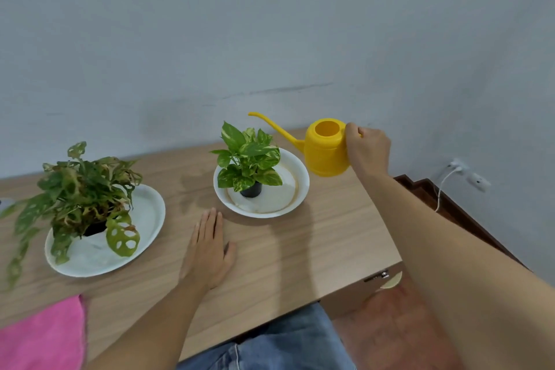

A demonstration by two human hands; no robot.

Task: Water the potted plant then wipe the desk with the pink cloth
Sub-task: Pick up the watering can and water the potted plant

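Right hand (367,146) fingers wrapped round handle of yellow watering can (326,149), beside potted plant (249,156); rigid plastic, likely sloshy. Left hand (208,249) flat, fingers together, on desk (300,249). Pink cloth (42,336) at near-left edge: soft, bunchable.

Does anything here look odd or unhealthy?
Yes: the left plant has browned, yellowing leaves and droops over its white plate. The small plant's dish shows a brownish ring stain. Nothing looks spilled on the desk.

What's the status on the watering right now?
Right hand gripping watering can, upright, not pouring. Left hand flat on desk. Small plant beside spout, path clear. Pink cloth untouched.
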